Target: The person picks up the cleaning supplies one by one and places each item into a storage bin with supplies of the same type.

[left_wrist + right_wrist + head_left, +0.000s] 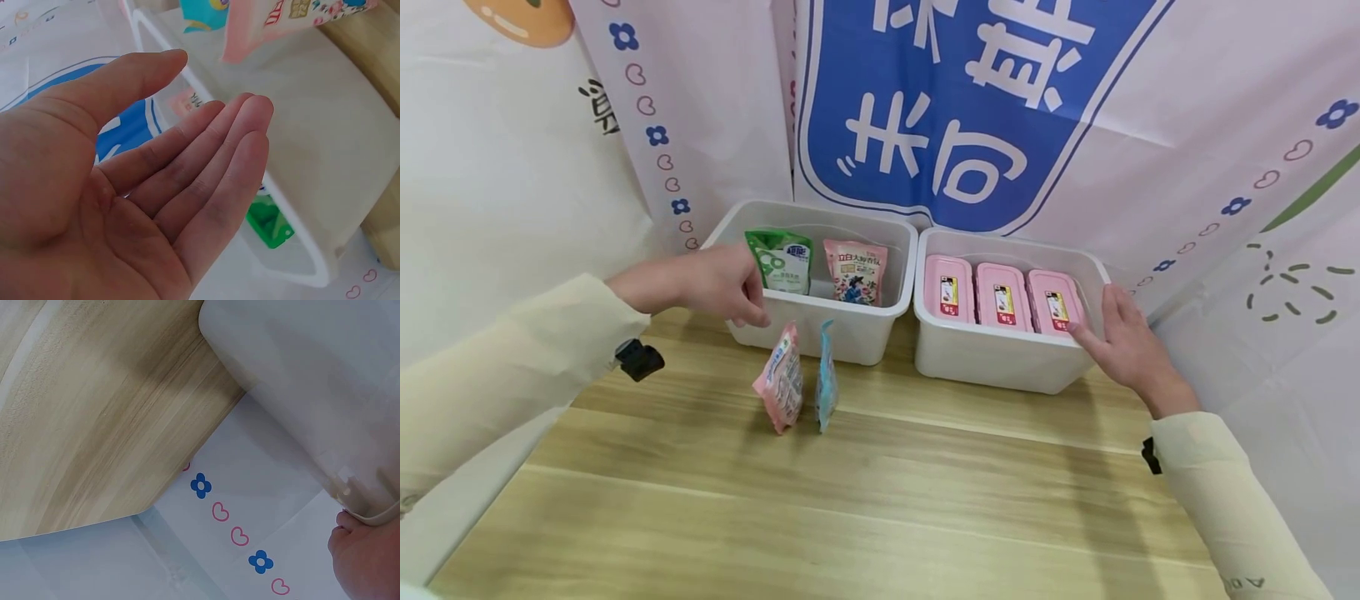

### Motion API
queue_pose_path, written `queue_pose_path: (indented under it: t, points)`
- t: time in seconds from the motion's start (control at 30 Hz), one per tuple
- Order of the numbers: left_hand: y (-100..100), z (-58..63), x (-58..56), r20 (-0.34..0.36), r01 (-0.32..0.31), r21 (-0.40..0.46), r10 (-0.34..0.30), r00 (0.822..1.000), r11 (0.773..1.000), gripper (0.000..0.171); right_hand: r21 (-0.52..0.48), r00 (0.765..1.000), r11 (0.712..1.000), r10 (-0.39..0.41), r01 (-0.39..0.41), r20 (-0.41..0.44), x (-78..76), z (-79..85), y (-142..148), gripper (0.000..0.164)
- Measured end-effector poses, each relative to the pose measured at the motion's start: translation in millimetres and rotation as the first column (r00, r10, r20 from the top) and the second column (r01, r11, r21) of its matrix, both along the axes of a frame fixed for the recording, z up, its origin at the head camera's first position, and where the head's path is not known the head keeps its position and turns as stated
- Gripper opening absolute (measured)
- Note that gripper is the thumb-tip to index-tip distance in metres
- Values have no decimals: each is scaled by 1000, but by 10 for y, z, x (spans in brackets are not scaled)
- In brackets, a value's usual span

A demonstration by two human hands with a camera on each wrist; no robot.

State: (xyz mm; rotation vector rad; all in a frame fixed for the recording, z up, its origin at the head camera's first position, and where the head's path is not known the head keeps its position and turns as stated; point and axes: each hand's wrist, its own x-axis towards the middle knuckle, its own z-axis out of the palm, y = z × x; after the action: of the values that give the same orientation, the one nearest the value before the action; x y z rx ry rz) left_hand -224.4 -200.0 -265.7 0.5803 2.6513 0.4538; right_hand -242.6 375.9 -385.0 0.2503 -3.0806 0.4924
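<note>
In the head view my left hand [724, 282] hovers over the front left of the left white bin [820, 329], holding nothing. Its thumb and fingers are apart and slightly bent in the left wrist view. Just in front of that bin, a pink bag [782, 383] and a light blue bag [827, 379] stand upright on the table. Inside are a green bag [782, 261] and another pink bag [856, 273]. My right hand [1123, 342] rests on the right corner of the right white bin [992, 357], thumb across its front rim. Three pink-lidded boxes [1000, 296] sit in it.
The bins stand side by side at the back of the wooden table [880, 492]. A printed cloth [722, 92] with a blue panel hangs behind them. Pale cloth covers both sides, and the table's left edge shows at lower left.
</note>
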Motion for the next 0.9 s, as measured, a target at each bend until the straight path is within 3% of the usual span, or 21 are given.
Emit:
queue_pose_path:
  t: [0.27, 0.53, 0.7, 0.9]
  points:
    - [-2, -156, 27, 4, 26, -7, -26, 1000, 1000, 20, -8, 1000, 1000, -9, 9, 9, 17, 11, -6, 101]
    - [43, -305, 82, 58, 32, 39, -35, 998, 999, 17, 5, 1000, 1000, -6, 6, 6, 21, 7, -2, 99]
    - [71, -374, 115, 67, 39, 63, -43, 997, 997, 24, 2, 1000, 1000, -13, 13, 11, 21, 8, -11, 100]
    - [102, -442, 135, 85, 4, 48, -8, 996, 999, 38, -1, 1000, 1000, -15, 15, 16, 21, 22, -25, 100]
